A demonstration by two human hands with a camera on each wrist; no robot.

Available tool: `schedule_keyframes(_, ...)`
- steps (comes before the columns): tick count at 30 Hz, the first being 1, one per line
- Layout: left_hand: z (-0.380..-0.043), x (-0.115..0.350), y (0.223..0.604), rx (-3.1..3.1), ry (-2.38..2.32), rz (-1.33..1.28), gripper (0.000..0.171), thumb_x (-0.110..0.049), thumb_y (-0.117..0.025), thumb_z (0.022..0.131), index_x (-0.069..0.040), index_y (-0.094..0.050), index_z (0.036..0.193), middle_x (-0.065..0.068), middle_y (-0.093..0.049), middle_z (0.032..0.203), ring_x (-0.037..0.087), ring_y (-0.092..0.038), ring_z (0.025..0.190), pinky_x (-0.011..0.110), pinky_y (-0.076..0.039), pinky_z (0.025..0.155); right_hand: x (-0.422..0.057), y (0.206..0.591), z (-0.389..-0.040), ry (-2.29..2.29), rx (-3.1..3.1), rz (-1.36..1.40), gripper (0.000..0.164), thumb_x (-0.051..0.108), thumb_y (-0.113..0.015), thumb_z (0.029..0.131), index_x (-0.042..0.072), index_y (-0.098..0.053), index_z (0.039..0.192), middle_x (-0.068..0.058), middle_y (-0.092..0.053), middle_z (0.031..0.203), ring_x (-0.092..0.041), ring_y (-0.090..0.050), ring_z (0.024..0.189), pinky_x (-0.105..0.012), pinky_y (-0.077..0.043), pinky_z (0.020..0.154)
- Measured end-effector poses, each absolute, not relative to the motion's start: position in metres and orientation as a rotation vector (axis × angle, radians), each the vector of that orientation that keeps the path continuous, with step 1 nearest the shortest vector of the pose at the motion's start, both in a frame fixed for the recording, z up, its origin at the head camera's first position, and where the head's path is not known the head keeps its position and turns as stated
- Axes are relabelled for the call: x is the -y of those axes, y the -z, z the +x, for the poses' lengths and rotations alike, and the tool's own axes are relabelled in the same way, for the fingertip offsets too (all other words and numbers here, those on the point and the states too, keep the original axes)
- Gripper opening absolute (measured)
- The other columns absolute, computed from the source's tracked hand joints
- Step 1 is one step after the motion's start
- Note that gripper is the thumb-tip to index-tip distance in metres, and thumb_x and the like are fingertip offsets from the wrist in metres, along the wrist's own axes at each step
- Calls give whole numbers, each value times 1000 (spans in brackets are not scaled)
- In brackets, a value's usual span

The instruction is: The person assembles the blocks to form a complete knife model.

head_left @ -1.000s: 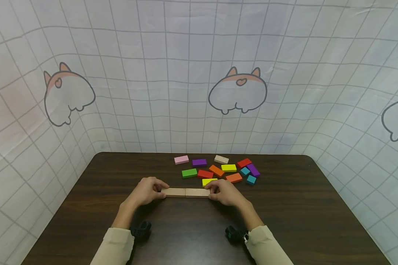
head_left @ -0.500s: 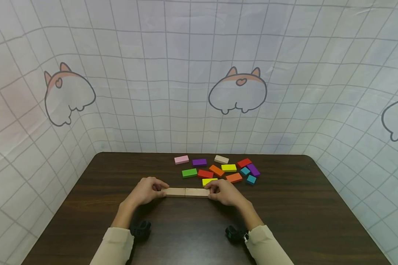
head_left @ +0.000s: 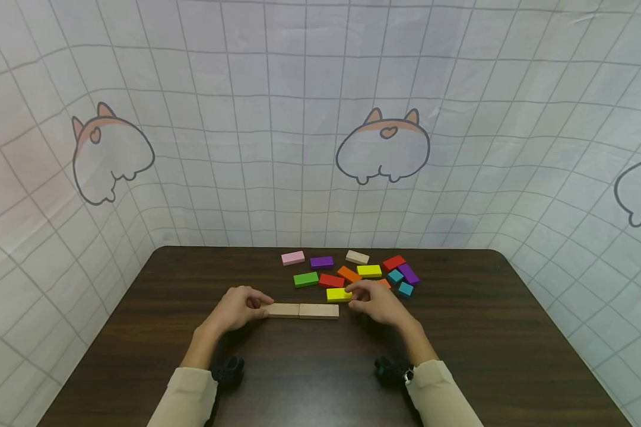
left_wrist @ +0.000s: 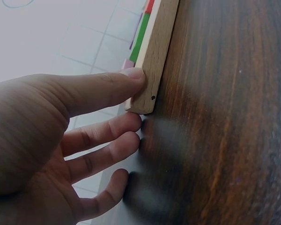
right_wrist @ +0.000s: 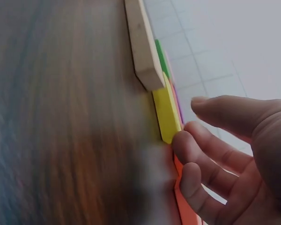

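Left grip [head_left: 236, 307] pinches wooden block [head_left: 284, 310]; right grip [head_left: 377, 303] near yellow block [head_left: 338, 295].

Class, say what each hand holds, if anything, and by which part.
Left hand: the left block of the wooden row, by its left end. Right hand: nothing.

Pale tan planks [head_left: 319, 311], bright yellow blocks [head_left: 338, 295], green block [head_left: 305, 279], pink block [head_left: 292, 258], dark brown grained table [head_left: 475, 362], white grey-gridded cloth [head_left: 288, 148]
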State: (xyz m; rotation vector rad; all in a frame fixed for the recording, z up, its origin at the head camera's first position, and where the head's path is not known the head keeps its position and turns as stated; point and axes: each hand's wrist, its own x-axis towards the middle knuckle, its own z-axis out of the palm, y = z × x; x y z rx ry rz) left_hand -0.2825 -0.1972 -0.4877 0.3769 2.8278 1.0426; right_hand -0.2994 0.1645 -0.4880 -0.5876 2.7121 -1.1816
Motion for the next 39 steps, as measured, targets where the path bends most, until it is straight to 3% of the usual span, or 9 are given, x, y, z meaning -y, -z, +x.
schedule_keyframes(9, -283, 197, 488, -2830, -1049, 389, 19, -16, -81, 88, -18, -81, 107, -1, -66, 90, 15, -54, 79, 31, -48, 69, -171, 492, -305, 1212, -2765, -492, 37, 15, -75, 93, 11, -69, 130, -8, -70, 125, -18, -55, 82, -31, -48, 67)
schedule_keyframes(17, -283, 195, 485, -2828, -1045, 385, 19, -16, -80, 89, -18, -81, 109, 0, -66, 91, 16, -54, 80, 32, -48, 69, -166, 491, -309, 1196, -2731, -509, 42, 14, -74, 94, 11, -66, 135, -10, -65, 137, -16, -61, 81, -31, -52, 69)
schedule_keyframes(24, -282, 196, 486, -2827, -1044, 376, 19, -16, -80, 89, -19, -81, 108, 0, -66, 91, 15, -54, 80, 31, -48, 69, -160, 495, -318, 1072, -2769, -530, 42, 12, -76, 92, 11, -68, 133, -9, -67, 132, -16, -59, 83, -35, -54, 78)
schedule_keyframes(31, -282, 197, 486, -2831, -1047, 383, 20, -16, -80, 89, -18, -81, 108, -1, -66, 90, 15, -54, 79, 31, -48, 70, -153, 490, -324, 939, -2836, -577, 37, 8, -79, 89, 10, -72, 125, -8, -71, 117, -24, -64, 104, -47, -54, 95)
schedule_keyframes(39, -283, 197, 488, -2833, -1054, 382, 19, -15, -81, 88, -19, -81, 107, 0, -65, 90, 15, -54, 79, 31, -48, 69, -154, 487, -326, 891, -2823, -578, 35, 6, -79, 88, 12, -74, 121, -6, -68, 108, -19, -62, 90, -41, -56, 85)
